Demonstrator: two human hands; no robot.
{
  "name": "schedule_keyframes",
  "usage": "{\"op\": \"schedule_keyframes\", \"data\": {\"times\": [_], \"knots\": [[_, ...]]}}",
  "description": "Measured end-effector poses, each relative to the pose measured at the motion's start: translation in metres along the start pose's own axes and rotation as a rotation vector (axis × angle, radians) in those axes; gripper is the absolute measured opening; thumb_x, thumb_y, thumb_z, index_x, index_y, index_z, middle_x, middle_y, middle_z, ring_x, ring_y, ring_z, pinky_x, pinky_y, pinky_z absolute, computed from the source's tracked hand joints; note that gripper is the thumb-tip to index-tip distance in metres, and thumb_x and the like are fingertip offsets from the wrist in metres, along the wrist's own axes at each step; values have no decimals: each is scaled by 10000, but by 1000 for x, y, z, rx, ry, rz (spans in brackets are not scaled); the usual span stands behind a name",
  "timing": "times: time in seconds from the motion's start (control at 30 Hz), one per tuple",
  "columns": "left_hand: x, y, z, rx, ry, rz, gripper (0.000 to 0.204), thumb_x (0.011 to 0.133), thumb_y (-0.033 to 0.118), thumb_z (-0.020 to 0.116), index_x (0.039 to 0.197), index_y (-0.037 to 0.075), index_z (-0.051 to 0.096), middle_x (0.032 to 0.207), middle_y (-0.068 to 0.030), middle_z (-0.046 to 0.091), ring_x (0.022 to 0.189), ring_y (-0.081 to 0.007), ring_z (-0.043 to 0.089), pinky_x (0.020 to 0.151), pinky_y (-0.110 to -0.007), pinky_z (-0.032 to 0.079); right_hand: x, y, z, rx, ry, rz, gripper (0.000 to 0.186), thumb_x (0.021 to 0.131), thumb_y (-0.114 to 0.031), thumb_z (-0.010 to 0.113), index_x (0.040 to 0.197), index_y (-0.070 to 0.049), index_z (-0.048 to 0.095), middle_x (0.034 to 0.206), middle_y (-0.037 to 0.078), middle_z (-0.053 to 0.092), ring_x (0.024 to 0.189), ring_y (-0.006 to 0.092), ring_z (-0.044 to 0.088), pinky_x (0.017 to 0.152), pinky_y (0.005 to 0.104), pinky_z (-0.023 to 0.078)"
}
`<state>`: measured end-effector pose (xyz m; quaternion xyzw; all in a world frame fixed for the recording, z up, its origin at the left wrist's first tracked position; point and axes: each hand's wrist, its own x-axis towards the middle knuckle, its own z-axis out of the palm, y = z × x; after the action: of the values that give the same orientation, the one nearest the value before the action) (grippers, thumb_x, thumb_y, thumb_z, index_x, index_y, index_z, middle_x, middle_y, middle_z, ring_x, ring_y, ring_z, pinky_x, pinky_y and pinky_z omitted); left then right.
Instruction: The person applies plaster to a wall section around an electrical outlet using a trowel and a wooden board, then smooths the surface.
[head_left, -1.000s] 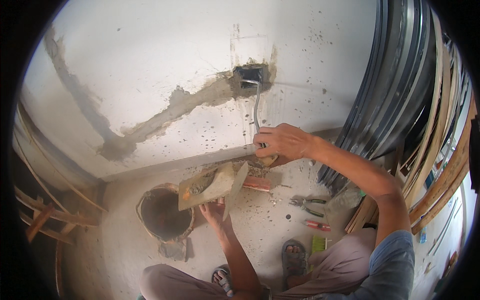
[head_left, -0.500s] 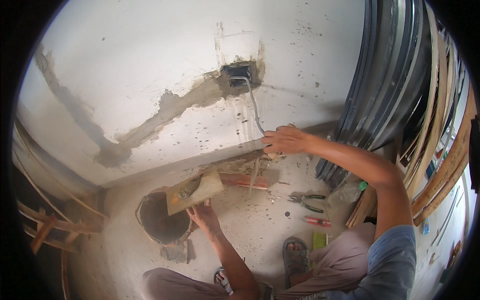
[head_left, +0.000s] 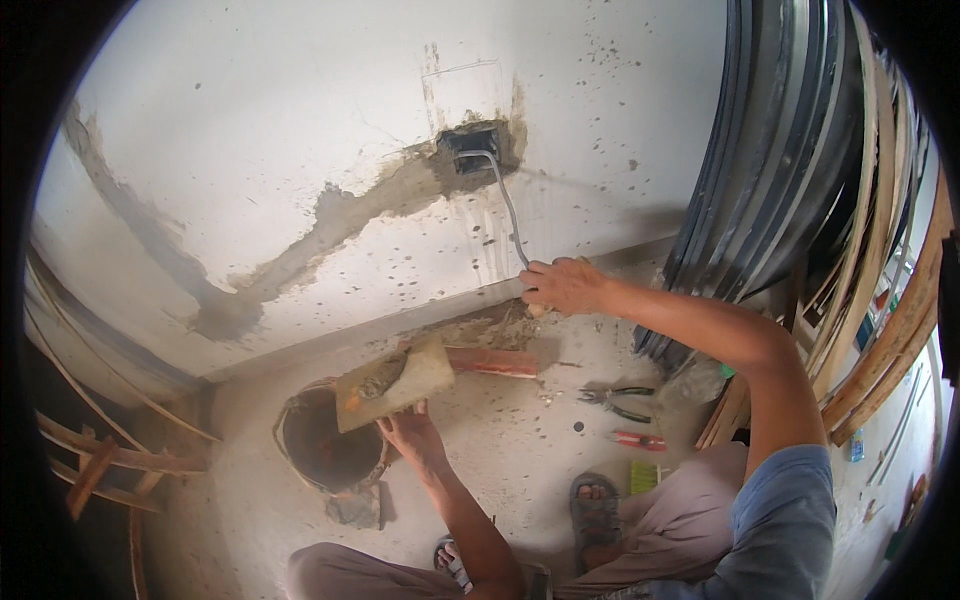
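My left hand grips a flat plasterer's board from below, tilted over the rim of a dark bucket. Grey mortar lies on the board's left part. Near the foot of the wall my right hand is closed. The grey cable, which comes out of a recessed wall box, runs down to its fingers. A pale, wood-coloured piece shows just under those fingers; the rest of it is hidden. Around the box and along a slanting channel, grey mortar covers the wall.
Pliers, a red-handled tool and a green brush lie by my foot. A reddish plank rests behind the board. Dark strips and wooden lengths lean at the right. Timber pieces stand at the left.
A blurred pale strip that hung below my right hand is no longer visible. Both hands hold nearly the same places; the whole view has shifted slightly.
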<state>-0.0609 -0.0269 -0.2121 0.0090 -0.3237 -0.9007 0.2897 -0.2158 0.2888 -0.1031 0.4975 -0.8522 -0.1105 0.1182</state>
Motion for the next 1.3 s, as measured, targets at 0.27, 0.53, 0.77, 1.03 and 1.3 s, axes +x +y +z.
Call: {"op": "schedule_keyframes", "data": {"times": [0.27, 0.53, 0.77, 1.03, 1.3], "knots": [[92, 26, 49, -43, -156, 62, 516, 992, 214, 544, 1439, 63, 336, 1448, -140, 416, 1311, -318, 446, 1079, -517, 404, -13, -33, -67, 287, 285, -27, 366, 659, -158, 773, 972, -150, 584, 1296, 93, 478, 1069, 253, 569, 673, 347, 577], [158, 6, 159, 15, -433, -80, 450, 968, 54, 550, 1378, -2, 375, 1354, -145, 491, 1233, -260, 507, 1068, -423, 420, -37, -26, -136, 448, 730, 189, 443, 603, -162, 826, 990, -98, 622, 1214, 55, 550, 842, 210, 646, 632, 320, 567], [179, -13, 209, -143, -419, -185, 491, 951, 0, 535, 1396, 31, 332, 1326, -130, 455, 1170, -249, 508, 1009, -376, 466, -38, -3, -200, 750, 864, 699, 298, 869, -281, 732, 845, -29, 574, 609, 52, 556, 531, 111, 529, 506, 278, 449], [184, 29, 169, -162, -292, -34, 442, 969, 56, 545, 1377, 78, 376, 1333, -94, 453, 1187, -226, 466, 1058, -359, 412, -21, 16, -141, 1462, 854, 791, 353, 908, -377, 659, 745, -78, 566, 563, 17, 547, 473, 102, 500, 456, 284, 425], [74, -55, 2, 17, -110, -439, 374, 990, 258, 530, 1311, 87, 445, 1211, -61, 524, 1106, -227, 529, 932, -409, 465, -92, -119, 91, 1762, -135, 1219, 358, 909, -381, 634, 790, -51, 564, 554, 51, 558, 453, 156, 559, 368, 340, 446]]}}
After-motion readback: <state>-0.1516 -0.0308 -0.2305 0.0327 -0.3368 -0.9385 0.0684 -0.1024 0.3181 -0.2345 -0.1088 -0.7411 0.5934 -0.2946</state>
